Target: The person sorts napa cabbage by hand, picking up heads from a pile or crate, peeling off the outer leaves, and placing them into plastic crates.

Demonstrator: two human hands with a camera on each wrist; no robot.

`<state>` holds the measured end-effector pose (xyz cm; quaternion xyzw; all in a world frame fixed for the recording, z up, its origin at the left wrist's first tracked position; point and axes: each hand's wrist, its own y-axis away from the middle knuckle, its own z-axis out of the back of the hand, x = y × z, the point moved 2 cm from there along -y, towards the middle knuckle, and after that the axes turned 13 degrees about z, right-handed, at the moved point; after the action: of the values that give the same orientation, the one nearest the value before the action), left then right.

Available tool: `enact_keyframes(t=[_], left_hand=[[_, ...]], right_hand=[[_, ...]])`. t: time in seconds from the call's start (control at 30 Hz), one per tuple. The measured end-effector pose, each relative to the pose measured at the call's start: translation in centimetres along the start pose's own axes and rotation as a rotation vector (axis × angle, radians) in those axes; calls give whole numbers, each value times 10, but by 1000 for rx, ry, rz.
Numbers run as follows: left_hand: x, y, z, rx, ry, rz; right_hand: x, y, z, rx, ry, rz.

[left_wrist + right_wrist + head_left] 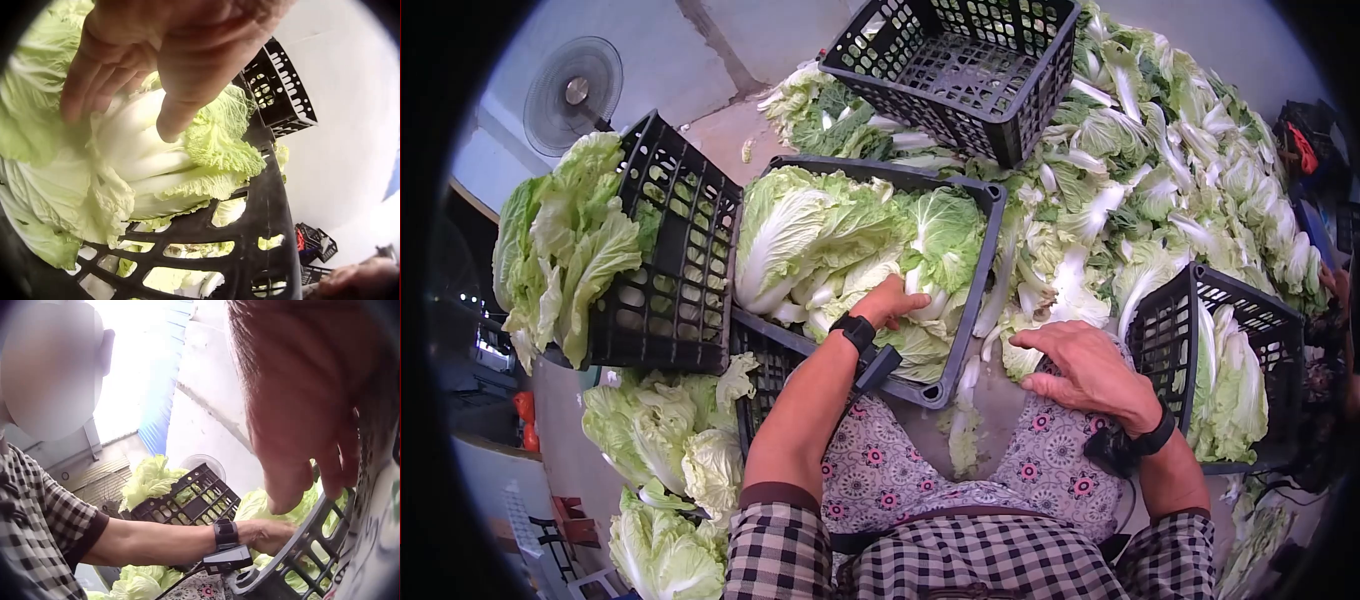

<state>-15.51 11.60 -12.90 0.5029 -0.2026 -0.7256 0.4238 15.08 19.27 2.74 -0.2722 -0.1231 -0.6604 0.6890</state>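
Observation:
My left hand (pixel 887 303) reaches into a black plastic crate (pixel 992 245) packed with napa cabbages. Its thumb and fingers straddle the thick white base of one napa cabbage (pixel 131 134), gripping it; the fingertips sink partly behind leaves in the left wrist view. This cabbage has a frilly pale green top and lies against the crate's side among the others. Over my lap, beside the crate, hovers my right hand (pixel 1090 370), with loosely bent fingers and nothing in them. In the right wrist view its fingers hang near the crate rim (pixel 281 556).
A big heap of cabbages and loose leaves (pixel 1120 170) spreads at the back right, with an empty crate (pixel 1000 125) on it. Left stands a tilted crate (pixel 685 250) of cabbage; right, another crate (pixel 1245 295). More cabbages (pixel 655 420) lie at lower left. A fan (pixel 577 92) stands behind.

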Motion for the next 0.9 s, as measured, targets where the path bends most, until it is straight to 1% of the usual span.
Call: enact_keyframes(t=[0.03,0.13,0.23,0.33,0.43,0.53,0.57,0.67,0.7,0.8,0.83,0.87,0.9], left_hand=[[-4,4,-1,58,17,-19],[-13,24,2,104,103,54],[-9,36,-1,8,114,44],[-10,36,-2,-13,40,62],[-2,20,-3,176,268,39],[4,16,0,206,503,87],[8,20,5,203,541,62],[5,26,3,60,678,108],[7,24,4,127,708,118],[9,19,3,192,608,174],[7,19,1,212,525,172],[8,20,-3,152,438,139],[-3,34,-6,93,348,104]], right_hand=[[-2,1,0,-19,-16,-9],[-5,0,-2,-58,-46,-22],[-4,-2,-1,-55,-45,-25],[-2,-1,1,-60,-37,-42],[-2,1,2,-72,-45,-58],[-1,2,3,-80,-71,-78],[-2,2,2,-87,-74,-72],[-3,0,1,-105,-80,-72],[-4,0,0,-110,-82,-77],[-3,0,1,-129,-86,-68],[-3,1,1,-122,-88,-78],[-2,1,2,-114,-90,-87],[-2,1,2,-109,-91,-98]])
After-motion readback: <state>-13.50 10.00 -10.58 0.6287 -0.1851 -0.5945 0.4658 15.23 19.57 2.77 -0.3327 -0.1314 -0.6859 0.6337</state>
